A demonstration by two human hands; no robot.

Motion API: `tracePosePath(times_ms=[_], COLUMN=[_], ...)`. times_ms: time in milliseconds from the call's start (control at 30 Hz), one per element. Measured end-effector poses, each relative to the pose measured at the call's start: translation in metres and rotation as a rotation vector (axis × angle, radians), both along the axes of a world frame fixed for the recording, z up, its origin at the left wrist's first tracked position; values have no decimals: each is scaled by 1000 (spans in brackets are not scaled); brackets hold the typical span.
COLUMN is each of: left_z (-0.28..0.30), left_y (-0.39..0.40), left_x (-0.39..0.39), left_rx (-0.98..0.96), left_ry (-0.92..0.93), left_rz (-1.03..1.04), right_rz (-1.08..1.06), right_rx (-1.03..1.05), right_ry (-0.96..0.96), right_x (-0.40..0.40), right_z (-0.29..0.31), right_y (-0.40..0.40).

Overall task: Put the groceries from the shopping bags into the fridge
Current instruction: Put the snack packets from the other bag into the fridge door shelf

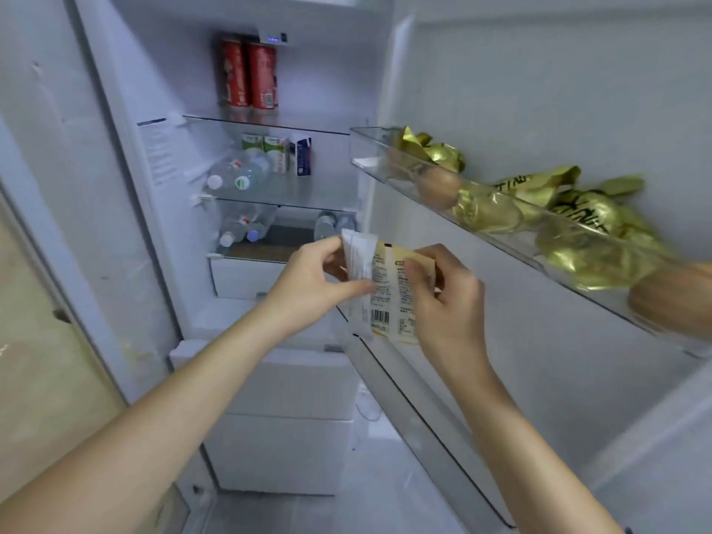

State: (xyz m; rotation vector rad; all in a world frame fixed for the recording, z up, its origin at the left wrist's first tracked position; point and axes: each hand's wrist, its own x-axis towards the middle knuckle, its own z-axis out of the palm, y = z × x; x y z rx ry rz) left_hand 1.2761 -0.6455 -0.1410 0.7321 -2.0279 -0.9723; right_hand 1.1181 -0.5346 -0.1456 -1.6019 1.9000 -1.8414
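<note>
Both hands hold a flat packet [385, 291] in front of the open fridge [269, 179], near the door shelf [385, 167]. The left hand [312, 279] pinches its white left edge; the right hand [443, 298] grips its yellow right side. The packet shows a barcode and small print, too blurred to read. Its right part is hidden behind the right fingers. The door shelf is cut off at the right.

Fridge count from my feed

I count two red cans [248, 73], two green-white cartons [266, 150], one blue carton [303, 156], two eggs [439, 186].
</note>
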Motion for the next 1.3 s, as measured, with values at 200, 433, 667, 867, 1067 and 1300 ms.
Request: tracePosePath(times_ms=[200,433,667,867,1067,1300], left_z=[-34,-71,-68,-37,-20,-23], left_y=[-44,-72,-82,-75,4,201], left_x=[-44,-51,-15,68,204,341], left_rx=[69,-163,-401,-453,-390,-246], left_ry=[-125,-425,-521,-584,-754,-1043], left_rz=[-42,167,308,434,684,1110], right_rz=[-287,-296,-188,233,584,1064], right_rx=[142,453,331,318,419,193], right_ry=[235,512,675,697,791,959], right_x=[-18,-16,-5,47,145,314], right_z=[-26,-37,-29,0,-3,-22], right_y=[-23,-78,-104,-129,-149,-62])
